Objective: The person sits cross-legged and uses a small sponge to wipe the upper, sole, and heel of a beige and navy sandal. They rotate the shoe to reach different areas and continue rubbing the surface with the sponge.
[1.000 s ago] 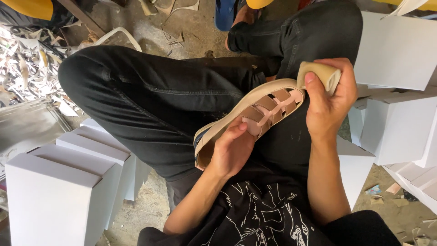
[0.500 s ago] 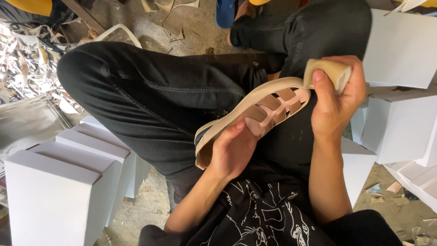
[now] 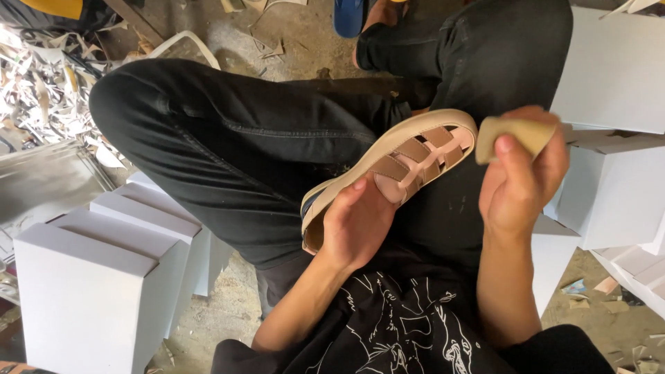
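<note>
Two bare hands work over a lap clad in black trousers (image 3: 228,152). The left hand (image 3: 357,225) grasps a beige sandal (image 3: 409,156) from below, fingers curled around its heel end and thumb pressed against the woven straps, so the shoe lies tilted across the thigh with its pale sole edge turned up and its toe pointing toward the upper right. The right hand (image 3: 516,180) is clenched on a small tan block (image 3: 516,135), pinched between thumb and fingers and held just beside the sandal's toe; whether the block touches the sole rim there I cannot tell. Several white boxes (image 3: 104,277) stand in a row on the floor at the person's left, and more white boxes (image 3: 613,69) are stacked close at the right, one of them with its flap open. Pale paper scraps (image 3: 41,76) are heaped on the dusty floor (image 3: 291,41) at the upper left. A blue slipper (image 3: 350,15) lies at the top edge, past the bent knee.
</note>
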